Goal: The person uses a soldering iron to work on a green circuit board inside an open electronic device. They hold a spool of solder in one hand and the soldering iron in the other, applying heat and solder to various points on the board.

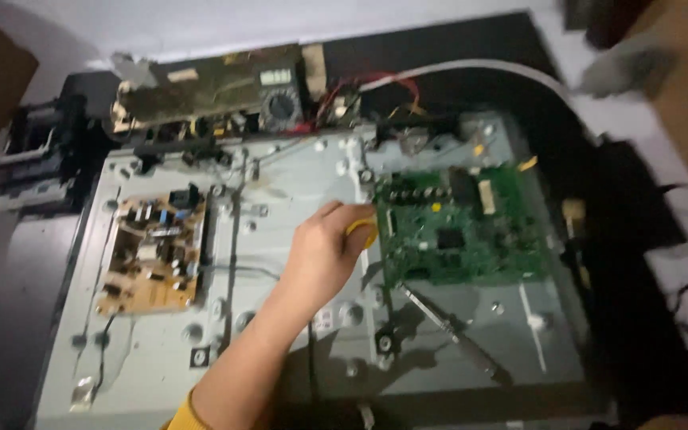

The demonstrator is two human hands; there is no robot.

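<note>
From the head camera I see one hand (330, 253), which side I cannot tell, curled around a yellow-handled tool (364, 231) at the left edge of the green circuit board (459, 227), just to its right, on the grey metal chassis (296, 183); the room is dim.

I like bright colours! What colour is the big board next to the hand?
Green, with small black parts. The board beside the hand shows best in the head view.

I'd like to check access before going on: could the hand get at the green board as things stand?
Probably yes. The hand, holding something yellow, is already at the left edge of the green board, and nothing lies between them; the board's face looks uncovered.
</note>
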